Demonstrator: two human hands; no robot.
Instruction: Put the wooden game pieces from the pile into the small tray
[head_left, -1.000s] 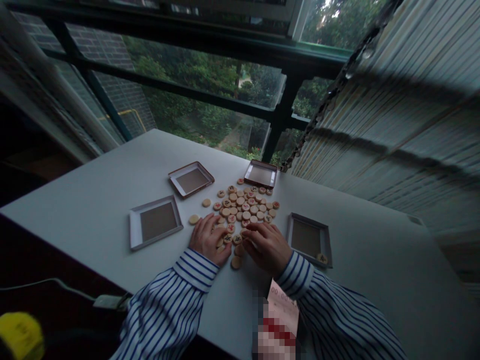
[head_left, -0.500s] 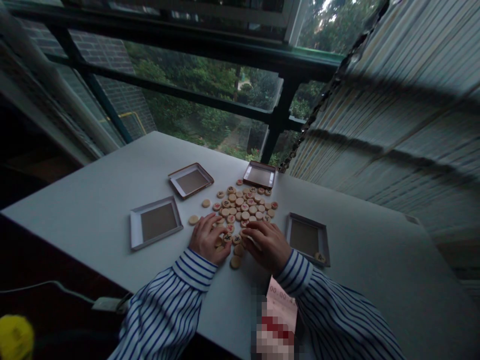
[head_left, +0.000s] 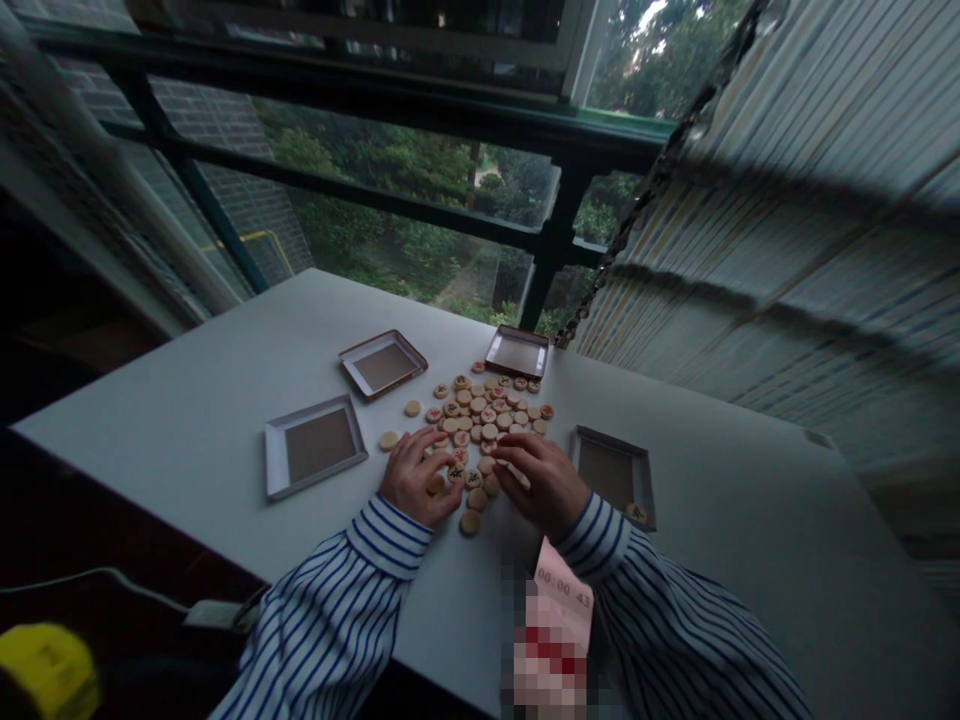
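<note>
Round wooden pieces (head_left: 478,405), some with red or black characters, lie in a loose cluster on the white table. My left hand (head_left: 417,478) rests at the cluster's near left side, its fingers curved and apart around a black-marked piece (head_left: 456,473). At the near right side, my right hand (head_left: 541,480) has thumb and fingers closed round a piece (head_left: 519,472), partly hidden by the fingers. A plain piece (head_left: 470,522) lies nearest to me, between the hands.
Shallow open boxes stand at the left (head_left: 273,462), back left (head_left: 345,364), back right (head_left: 517,374) and right (head_left: 651,490); the right one holds one piece (head_left: 636,513). A pink timer display (head_left: 564,590) is near the front edge. A white cable (head_left: 112,571) hangs left.
My right hand has shifted slightly right, lifting a piece between its fingers. My left hand has barely moved. The view has shifted a little.
</note>
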